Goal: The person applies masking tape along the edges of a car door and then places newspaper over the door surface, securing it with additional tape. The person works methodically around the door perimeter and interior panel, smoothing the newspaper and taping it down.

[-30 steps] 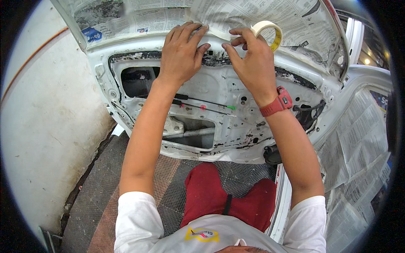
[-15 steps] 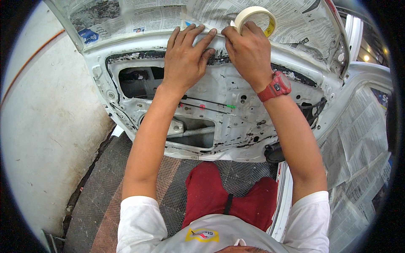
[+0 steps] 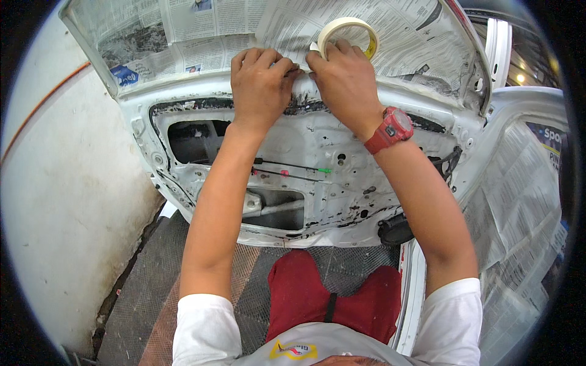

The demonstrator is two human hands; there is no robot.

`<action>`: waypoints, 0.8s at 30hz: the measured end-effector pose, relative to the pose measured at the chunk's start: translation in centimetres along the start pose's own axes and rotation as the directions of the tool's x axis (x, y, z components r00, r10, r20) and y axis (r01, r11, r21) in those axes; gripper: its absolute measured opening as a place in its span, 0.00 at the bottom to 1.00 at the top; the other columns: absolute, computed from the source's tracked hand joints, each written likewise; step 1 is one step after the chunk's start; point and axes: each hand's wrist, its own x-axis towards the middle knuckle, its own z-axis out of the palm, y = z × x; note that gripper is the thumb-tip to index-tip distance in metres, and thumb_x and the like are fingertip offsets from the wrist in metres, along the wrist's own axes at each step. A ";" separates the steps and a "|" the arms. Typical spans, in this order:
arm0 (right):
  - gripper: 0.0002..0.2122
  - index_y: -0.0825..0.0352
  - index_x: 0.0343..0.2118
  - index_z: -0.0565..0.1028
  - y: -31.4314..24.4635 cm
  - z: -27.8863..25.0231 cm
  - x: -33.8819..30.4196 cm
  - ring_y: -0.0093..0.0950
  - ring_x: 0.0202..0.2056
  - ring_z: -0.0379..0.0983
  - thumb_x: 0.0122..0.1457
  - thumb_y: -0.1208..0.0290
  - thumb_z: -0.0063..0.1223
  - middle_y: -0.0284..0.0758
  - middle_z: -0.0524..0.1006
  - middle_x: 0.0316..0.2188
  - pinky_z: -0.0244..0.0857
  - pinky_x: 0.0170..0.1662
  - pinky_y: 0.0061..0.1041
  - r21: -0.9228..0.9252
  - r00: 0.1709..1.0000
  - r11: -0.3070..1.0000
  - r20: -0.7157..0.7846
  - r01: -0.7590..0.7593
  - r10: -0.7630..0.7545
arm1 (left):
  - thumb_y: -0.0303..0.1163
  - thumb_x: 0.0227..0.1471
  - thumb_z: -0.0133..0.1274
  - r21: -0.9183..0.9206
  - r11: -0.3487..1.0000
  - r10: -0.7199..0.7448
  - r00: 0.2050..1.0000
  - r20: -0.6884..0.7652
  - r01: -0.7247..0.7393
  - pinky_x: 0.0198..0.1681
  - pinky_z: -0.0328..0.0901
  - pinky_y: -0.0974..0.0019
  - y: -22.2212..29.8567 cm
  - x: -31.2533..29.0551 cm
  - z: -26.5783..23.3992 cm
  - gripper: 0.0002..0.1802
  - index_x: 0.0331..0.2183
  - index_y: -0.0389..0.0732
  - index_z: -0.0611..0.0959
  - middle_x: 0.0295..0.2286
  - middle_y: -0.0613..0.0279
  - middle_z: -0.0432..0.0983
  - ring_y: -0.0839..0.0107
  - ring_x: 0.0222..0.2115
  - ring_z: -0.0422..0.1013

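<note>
A white car door (image 3: 342, 210) stands in front of me with its bare inner panel showing. Newspaper (image 3: 220, 27) covers its window area. At the lower edge of that paper, my right hand (image 3: 348, 82) grips a roll of cream masking tape (image 3: 374, 39), fingers closed about its near side. Close beside it is my left hand (image 3: 261, 85), its fingers curled and the thumb and forefinger pinched at the door's upper edge. Whatever lies in that pinch is hidden. Both sets of fingertips nearly meet.
A stained white wall (image 3: 73, 201) rises at the left. Newspaper sheets (image 3: 519, 201) cover another white car part at the right. Dark cables with a green clip (image 3: 324, 171) run across the door panel. Patterned tiles (image 3: 152, 293) form the floor under my legs.
My left fingers, spread flat along the door edge before, have curled into a pinch. The right hand and tape roll have shifted slightly left. The door sits a little lower in view.
</note>
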 end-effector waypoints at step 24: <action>0.23 0.64 0.71 0.64 -2.0 -15.1 -10.9 0.30 0.29 0.82 0.77 0.71 0.53 0.37 0.82 0.25 0.74 0.37 0.31 0.602 0.684 0.326 0.650 -0.729 0.331 | 0.27 0.64 0.69 -0.706 0.586 -0.449 0.885 0.124 0.397 0.43 0.71 0.69 8.6 0.6 -7.8 0.06 0.38 0.36 0.88 0.30 0.67 0.84 0.79 0.33 0.76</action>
